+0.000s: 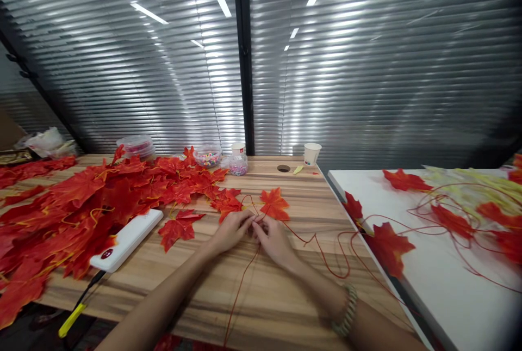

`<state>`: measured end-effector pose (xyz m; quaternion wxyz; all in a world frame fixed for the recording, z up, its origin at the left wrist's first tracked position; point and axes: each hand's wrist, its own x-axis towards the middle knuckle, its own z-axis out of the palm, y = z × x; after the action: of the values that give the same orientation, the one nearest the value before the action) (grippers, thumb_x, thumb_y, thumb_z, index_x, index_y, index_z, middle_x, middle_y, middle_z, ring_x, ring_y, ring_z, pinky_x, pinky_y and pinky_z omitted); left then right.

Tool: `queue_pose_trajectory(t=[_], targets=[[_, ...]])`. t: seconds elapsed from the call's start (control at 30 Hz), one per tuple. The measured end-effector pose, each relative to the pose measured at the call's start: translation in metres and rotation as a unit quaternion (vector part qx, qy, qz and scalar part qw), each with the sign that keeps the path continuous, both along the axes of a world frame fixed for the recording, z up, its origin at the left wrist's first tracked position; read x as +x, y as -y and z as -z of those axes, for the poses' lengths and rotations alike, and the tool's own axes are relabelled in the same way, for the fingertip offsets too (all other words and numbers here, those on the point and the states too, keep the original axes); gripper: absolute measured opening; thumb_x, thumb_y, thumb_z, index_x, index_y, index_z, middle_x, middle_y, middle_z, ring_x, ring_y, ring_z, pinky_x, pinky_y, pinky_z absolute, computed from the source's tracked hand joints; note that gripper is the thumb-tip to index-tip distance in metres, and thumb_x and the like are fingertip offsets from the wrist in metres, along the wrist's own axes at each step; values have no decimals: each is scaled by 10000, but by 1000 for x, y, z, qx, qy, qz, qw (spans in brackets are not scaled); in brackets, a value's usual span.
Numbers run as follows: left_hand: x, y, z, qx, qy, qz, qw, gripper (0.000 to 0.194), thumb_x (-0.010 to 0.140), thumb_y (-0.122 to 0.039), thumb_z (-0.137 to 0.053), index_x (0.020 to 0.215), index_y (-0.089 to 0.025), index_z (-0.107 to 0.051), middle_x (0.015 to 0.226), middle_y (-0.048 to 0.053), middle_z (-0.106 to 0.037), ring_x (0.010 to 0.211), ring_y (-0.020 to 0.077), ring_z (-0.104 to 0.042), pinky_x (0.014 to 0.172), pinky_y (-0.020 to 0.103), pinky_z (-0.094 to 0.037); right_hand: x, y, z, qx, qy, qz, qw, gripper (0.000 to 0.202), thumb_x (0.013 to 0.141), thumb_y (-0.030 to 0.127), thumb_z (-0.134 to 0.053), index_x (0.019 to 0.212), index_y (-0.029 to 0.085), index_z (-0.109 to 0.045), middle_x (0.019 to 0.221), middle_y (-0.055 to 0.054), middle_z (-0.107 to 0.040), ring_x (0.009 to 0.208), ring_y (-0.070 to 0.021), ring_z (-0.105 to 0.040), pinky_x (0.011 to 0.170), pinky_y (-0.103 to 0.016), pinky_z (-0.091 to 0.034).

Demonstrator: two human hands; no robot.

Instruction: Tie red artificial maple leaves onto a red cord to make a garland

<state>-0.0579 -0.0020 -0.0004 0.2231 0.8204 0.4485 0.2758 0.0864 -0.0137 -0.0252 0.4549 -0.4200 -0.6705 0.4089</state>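
My left hand (234,229) and my right hand (272,238) meet over the middle of the wooden table, fingertips pinched together on a thin red cord (241,281). One length of the cord hangs down toward the table's front edge; another runs off to the right in loose loops. Just beyond my fingers lies a red fabric maple leaf (274,204), close to the cord. Whether its stem is tied to the cord is too small to tell. Left of my hands, another maple leaf (179,228) lies flat by itself.
A large heap of red leaves (122,190) covers the left, partly over a white power strip (128,239). Bead tubs (207,156) and a paper cup (312,154) stand at the back. On the right, a white table (432,280) holds strung leaves and tangled cord.
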Motion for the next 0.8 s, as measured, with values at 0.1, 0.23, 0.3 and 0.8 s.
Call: queue_pose_trajectory(t=[0.1, 0.23, 0.3, 0.8], targets=[[0, 0, 0, 1, -4, 2, 1000, 271, 875, -282, -337, 722, -152, -519, 644, 7, -541, 611, 116, -490, 585, 200, -368, 0, 0, 0, 4, 4, 1, 1000, 161, 821, 284, -438, 773, 169, -540, 600, -12, -593, 566, -142, -552, 568, -254, -427], [0, 0, 0, 3, -7, 4, 1000, 257, 873, -267, -343, 733, -152, -525, 650, 5, -540, 613, 114, -487, 590, 200, -368, 0, 0, 1, 15, 6, 5, 1000, 167, 824, 284, -442, 769, 171, -551, 606, -12, -597, 574, -143, -553, 566, -253, -425], [0, 0, -1, 2, -5, 5, 1000, 247, 870, -256, -348, 730, -152, -522, 649, 3, -540, 614, 113, -490, 591, 198, -367, 0, 0, 2, 19, 10, 6, 1000, 164, 825, 279, -442, 767, 173, -553, 610, -12, -597, 577, -144, -552, 566, -252, -425], [0, 0, 1, 7, 0, 2, 1000, 262, 872, -281, -350, 739, -155, -538, 655, 7, -550, 609, 114, -487, 584, 199, -369, 1, 1, 0, 41, 53, -1, 998, 122, 831, 226, -415, 783, 176, -515, 638, -12, -595, 605, -144, -549, 589, -244, -419]])
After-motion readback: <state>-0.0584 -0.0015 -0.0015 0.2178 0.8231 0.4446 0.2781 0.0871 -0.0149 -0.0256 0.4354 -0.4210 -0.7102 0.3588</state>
